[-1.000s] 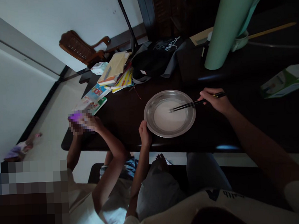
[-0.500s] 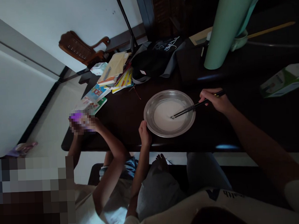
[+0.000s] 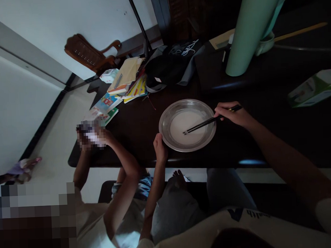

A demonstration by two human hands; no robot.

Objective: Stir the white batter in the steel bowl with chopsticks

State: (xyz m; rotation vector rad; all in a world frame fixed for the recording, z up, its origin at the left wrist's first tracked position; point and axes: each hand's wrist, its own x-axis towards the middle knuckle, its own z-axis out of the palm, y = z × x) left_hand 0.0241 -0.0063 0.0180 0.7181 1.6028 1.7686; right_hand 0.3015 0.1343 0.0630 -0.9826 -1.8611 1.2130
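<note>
A round metal bowl stands on the dark table, with a pale, milky liquid in its bottom. My left hand grips the bowl's near left rim. Over the opposite side, my right hand is closed around a pair of black chopsticks. Their lighter tips dip into the liquid around its middle. Part of my left hand's fingers is hidden by the bowl's edge.
To the left, another person's hands, blurred out, hold something. Books and a black bag lie at the back. A tall green bottle stands back right; a green-and-white carton lies at the right. The dark table's front edge is close to my knees.
My right hand has shifted left and slightly down, carrying the chopstick tips leftward through the liquid. The left hand and bowl stay nearly in place.
</note>
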